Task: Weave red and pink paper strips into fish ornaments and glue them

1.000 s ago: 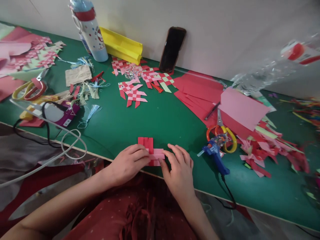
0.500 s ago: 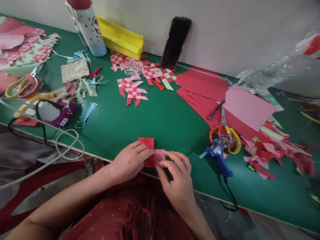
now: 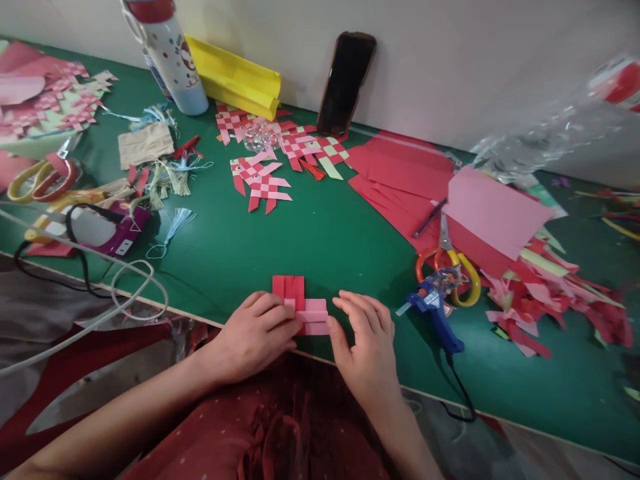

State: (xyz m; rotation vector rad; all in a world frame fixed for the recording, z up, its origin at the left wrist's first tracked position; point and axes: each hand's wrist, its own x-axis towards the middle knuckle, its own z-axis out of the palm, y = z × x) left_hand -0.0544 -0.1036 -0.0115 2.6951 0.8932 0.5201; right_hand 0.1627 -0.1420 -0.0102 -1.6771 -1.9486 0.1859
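Observation:
Red paper strips (image 3: 289, 287) point away from me and pink paper strips (image 3: 314, 317) run to the right, crossing in a small weave at the table's front edge. My left hand (image 3: 263, 330) lies over the left part of this weave, its bent fingers gripping it and hiding the crossing. At the pink strips' right end is my right hand (image 3: 365, 333), with thumb and fingers apart and nothing between them. Its thumb tip is close to the strip ends; I cannot tell if it touches. Finished woven paper fish (image 3: 263, 183) lie further back.
A blue glue gun (image 3: 434, 307) and scissors (image 3: 467, 277) lie to the right, beside red paper sheets (image 3: 395, 167) and paper scraps (image 3: 555, 300). A phone (image 3: 346, 83) leans on the wall. Tassels (image 3: 175, 230), a bottle (image 3: 175, 63) and a white cable (image 3: 145, 293) are on the left.
My right hand has let go of the pink strips and moved right, its fingers spreading. My left hand has drawn slightly left, so more of the pink strips shows.

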